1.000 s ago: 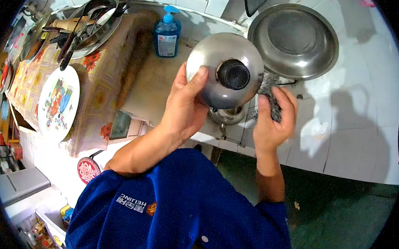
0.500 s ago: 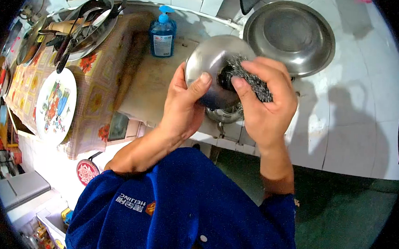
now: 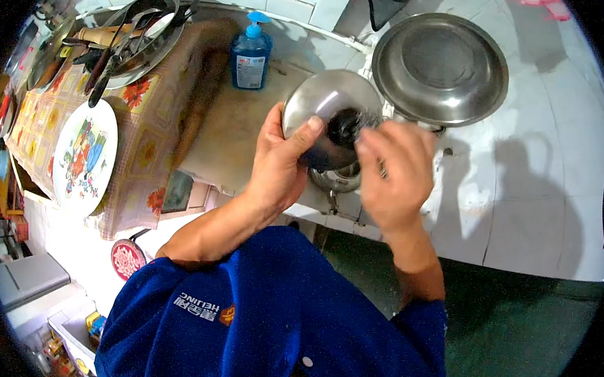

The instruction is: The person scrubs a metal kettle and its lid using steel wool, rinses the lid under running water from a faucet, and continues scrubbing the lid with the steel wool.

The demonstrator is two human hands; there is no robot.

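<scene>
A shiny round steel pot lid (image 3: 320, 96) is tilted up in front of me, its black knob (image 3: 343, 127) facing me. My left hand (image 3: 276, 161) grips the lid by its left edge, with the thumb across the top surface. Close against the knob's right side is my right hand (image 3: 397, 176), blurred by motion, its fingers closed on a steel wool scourer (image 3: 370, 120). Most of the scourer is hidden behind the fingers. Under the lid, a round metal object (image 3: 336, 179) is partly visible; I cannot make out its kind.
A wide steel pan (image 3: 449, 111) rests on the white tiled counter (image 3: 532, 221) at right. Behind the lid stands a blue pump bottle (image 3: 249, 59). On the left, a patterned cloth (image 3: 136, 152) carries a bowl of utensils (image 3: 134, 70) and a decorated white plate (image 3: 85, 157).
My right hand has turned and shifted slightly left and down around the knob, hiding more of the scourer. The lid sits slightly lower in view, still in my left hand.
</scene>
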